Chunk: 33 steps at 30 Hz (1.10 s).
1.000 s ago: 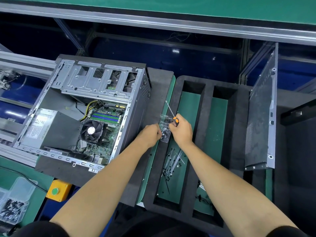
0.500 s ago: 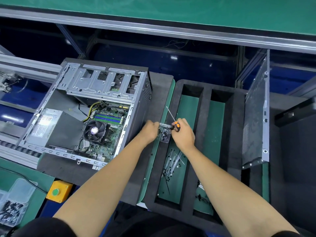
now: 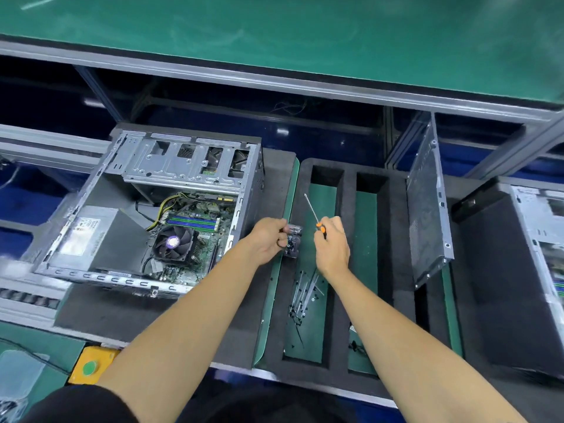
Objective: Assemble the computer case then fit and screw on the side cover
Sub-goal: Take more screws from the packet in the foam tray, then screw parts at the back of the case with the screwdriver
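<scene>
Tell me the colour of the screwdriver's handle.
Orange with black, on the screwdriver held in the right hand; head view.

Both bare forearms reach forward from the bottom of the view and come close together in the middle. The left hand (image 3: 268, 239) has its fingers curled, and it pinches a small clear bag (image 3: 293, 239). The right hand (image 3: 332, 244) is just beside it, apart from it, with its fingers closed around the orange handle of a screwdriver (image 3: 314, 213).
</scene>
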Motion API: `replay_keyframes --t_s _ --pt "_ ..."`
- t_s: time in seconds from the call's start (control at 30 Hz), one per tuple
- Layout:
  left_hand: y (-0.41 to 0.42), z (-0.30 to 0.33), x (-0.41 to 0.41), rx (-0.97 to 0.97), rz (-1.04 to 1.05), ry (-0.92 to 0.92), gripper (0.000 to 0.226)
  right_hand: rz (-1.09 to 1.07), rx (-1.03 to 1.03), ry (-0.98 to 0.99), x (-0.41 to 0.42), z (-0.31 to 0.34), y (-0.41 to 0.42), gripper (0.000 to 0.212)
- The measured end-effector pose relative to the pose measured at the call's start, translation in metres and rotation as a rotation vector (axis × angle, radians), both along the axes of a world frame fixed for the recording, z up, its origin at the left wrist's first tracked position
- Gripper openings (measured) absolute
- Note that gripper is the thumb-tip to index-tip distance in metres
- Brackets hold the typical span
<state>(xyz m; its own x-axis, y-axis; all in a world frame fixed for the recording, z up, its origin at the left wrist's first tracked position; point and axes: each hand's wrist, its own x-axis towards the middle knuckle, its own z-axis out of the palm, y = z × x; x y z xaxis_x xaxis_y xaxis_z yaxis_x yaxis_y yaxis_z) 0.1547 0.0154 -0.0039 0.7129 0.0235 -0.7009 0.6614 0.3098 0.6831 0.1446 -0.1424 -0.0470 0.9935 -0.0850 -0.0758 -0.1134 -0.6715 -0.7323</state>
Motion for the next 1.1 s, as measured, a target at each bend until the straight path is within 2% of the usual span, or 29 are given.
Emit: replay_keyframes --t_s 0.2,0.33,0.43,0.5,0.6,0.7,0.93,1.1 --pt "0.018 0.044 -0.02 -0.128 -0.1 -0.217 0.02 -0.061 0.125 -0.035 -0.023 0.047 0.028 0.021" --pt "0.054 0.072 -0.033 -0.126 -0.097 -0.347 0.021 -0.063 0.142 -0.103 -0.037 0.082 0.062 0.031" --pt "0.098 0.085 -0.043 -0.149 -0.007 -0.408 0.019 -0.077 0.116 -0.154 -0.052 0.11 0.097 0.02" --pt "0.134 0.09 -0.051 -0.156 0.013 -0.418 0.019 -0.086 0.13 -0.193 -0.064 0.126 0.127 0.014" --pt "0.183 0.093 -0.067 -0.196 0.057 -0.448 0.018 -0.043 0.113 -0.239 -0.089 0.14 0.178 0.022" --pt "0.228 0.095 -0.087 -0.212 0.132 -0.458 0.025 0.022 0.078 -0.205 -0.118 0.145 0.229 0.025" --pt "0.323 0.087 -0.131 -0.07 0.14 -0.497 0.018 0.094 0.047 -0.131 -0.176 0.135 0.312 0.03" --pt "0.358 0.082 -0.157 -0.019 0.086 -0.484 0.024 0.136 0.017 -0.114 -0.209 0.137 0.347 0.024"
